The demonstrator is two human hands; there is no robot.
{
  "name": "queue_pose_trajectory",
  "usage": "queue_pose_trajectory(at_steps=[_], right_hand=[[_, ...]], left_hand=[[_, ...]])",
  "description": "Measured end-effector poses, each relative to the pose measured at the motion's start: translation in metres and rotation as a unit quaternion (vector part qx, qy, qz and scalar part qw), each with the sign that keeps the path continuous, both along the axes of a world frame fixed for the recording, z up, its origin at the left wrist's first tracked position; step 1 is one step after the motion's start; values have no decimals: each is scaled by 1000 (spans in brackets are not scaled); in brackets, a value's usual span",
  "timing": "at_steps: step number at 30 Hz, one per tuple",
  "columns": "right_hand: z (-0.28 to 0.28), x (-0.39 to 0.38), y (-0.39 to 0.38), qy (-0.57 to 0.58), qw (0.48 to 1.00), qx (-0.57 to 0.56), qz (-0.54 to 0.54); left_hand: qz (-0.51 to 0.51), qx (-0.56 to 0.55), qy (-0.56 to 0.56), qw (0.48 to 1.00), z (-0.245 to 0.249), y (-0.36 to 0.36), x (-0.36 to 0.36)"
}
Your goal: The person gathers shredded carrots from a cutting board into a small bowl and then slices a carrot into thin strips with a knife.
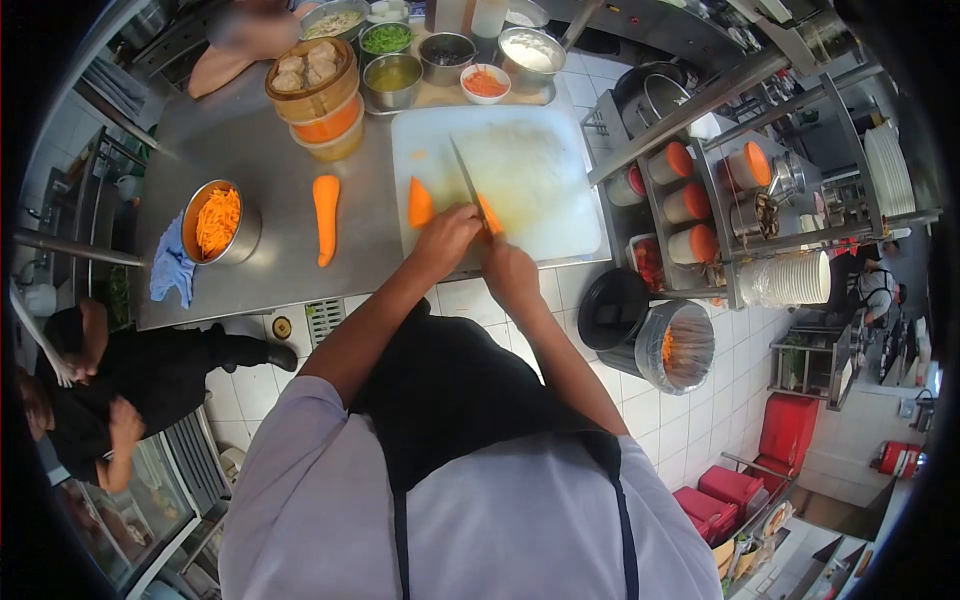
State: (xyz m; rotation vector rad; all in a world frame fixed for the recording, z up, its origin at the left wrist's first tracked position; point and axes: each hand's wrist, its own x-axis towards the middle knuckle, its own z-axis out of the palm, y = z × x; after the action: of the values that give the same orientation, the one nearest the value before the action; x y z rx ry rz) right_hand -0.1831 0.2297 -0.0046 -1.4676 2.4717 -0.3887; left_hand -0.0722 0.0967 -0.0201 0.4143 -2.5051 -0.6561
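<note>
My right hand [512,272] is closed round the handle of a knife [463,165] at the near edge of the white cutting board [550,200]. The blade points away from me, slanting to the left. My left hand [450,238] is closed beside the blade, its fingertips at a carrot piece [488,213] that shows along the knife's right side. Its grip is partly hidden. Another cut carrot chunk [420,203] lies on the board to the left. A whole peeled carrot [326,220] rests on the steel table left of the board.
A metal bowl of shredded carrot [218,222] stands by a blue cloth [173,264]. Behind are a bamboo steamer [312,75] and several ingredient bowls. A lined bin [676,345] stands on the floor at right. Another person [130,385] is at lower left; another's arm [240,55] rests at the far edge.
</note>
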Motion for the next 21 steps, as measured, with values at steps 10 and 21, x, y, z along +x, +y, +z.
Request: queue_pose_trajectory(at_steps=[10, 21], right_hand=[[7, 0, -2, -10, 1000, 5, 7], [9, 0, -6, -26, 1000, -9, 1]], left_hand=[[9, 27, 23, 999, -9, -2, 1], [14, 6, 36, 999, -12, -3, 2]])
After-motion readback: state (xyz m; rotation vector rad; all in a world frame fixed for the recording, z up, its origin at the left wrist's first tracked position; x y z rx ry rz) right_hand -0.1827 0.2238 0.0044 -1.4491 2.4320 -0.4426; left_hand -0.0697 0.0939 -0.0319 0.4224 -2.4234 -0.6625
